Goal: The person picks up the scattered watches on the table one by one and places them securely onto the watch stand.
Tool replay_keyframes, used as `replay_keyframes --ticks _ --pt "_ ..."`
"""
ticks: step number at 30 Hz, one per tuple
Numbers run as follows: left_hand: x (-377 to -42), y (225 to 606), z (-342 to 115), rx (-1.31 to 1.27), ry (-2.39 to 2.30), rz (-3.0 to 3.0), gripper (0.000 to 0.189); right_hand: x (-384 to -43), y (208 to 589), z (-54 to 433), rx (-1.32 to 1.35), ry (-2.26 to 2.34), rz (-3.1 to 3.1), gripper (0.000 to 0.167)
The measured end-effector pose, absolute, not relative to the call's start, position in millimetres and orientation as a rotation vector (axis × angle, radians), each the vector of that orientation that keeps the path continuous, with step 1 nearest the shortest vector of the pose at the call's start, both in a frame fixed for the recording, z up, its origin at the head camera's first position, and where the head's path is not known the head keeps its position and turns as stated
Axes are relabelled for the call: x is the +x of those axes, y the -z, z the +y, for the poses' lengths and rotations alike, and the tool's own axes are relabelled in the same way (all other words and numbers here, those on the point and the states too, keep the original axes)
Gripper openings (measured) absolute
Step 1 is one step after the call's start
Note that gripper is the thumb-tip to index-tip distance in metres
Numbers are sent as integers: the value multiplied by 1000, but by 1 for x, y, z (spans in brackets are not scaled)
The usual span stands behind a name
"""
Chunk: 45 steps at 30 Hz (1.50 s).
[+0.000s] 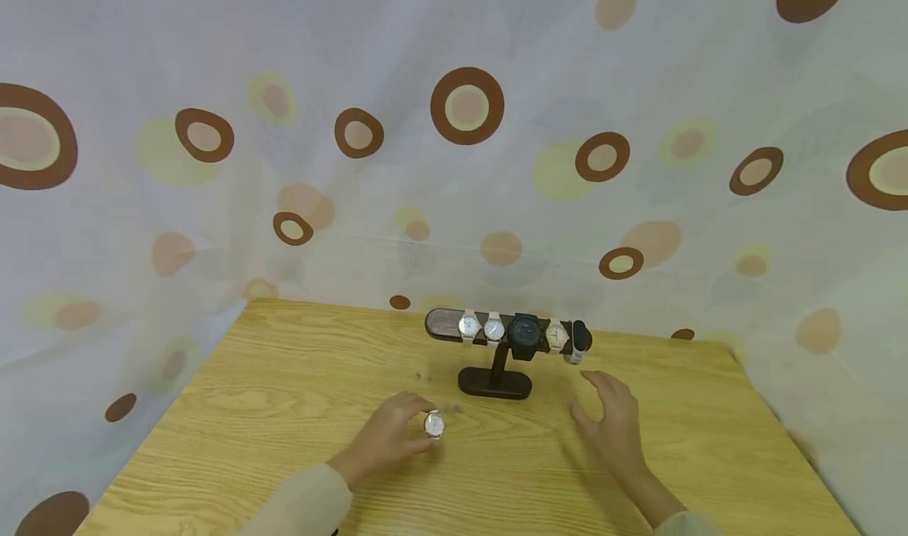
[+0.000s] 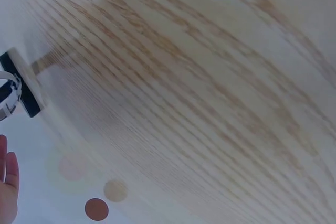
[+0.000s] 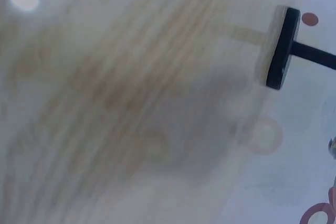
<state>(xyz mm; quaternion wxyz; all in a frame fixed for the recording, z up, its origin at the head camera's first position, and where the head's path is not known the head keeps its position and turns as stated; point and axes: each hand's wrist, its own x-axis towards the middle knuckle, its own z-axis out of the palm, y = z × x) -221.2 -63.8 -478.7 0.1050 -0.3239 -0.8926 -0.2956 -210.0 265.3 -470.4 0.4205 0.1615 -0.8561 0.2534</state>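
Note:
In the head view my left hand (image 1: 392,435) pinches a white-faced wristwatch (image 1: 434,424) between thumb and fingers, above the table. The left wrist view catches the fingers (image 2: 10,171) at its left edge, with the light band of the watch (image 2: 7,109) close by. My right hand (image 1: 614,422) hovers with thumb and fingers apart, holding nothing, just below the right end of a dark watch stand (image 1: 443,323). Several watches sit around the stand's bar, among them a big black watch (image 1: 525,332) and a dark-faced band (image 1: 581,336) at the right end.
The stand's dark oval base (image 1: 494,383) rests on the wood-grain table (image 1: 284,378); the right wrist view also shows this base (image 3: 283,48). Behind the table and along its sides hangs a pale sheet (image 1: 397,205) with brown and yellow spots.

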Motion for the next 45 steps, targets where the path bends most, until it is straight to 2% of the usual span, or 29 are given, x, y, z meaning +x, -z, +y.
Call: replay_keyframes --ticks 4,8,11,13,25,45 --pt "-222 478 -67 -950 882 -2648 41 -221 461 275 398 -580 -2151 63" --pt "-223 478 -70 -930 880 -2665 40 -234 449 282 428 -531 -2203 67" --pt "-225 476 -71 -925 864 -2646 38 -242 441 286 466 -477 -2279 83" --pt "-228 475 -72 -929 858 -2624 38 -247 436 287 481 -445 -2329 87" --pt "-244 461 -78 -891 794 -2564 40 -263 414 285 388 -465 -2618 76" --pt "-264 433 -82 -805 766 -2534 39 -270 398 287 489 -472 -2757 71"
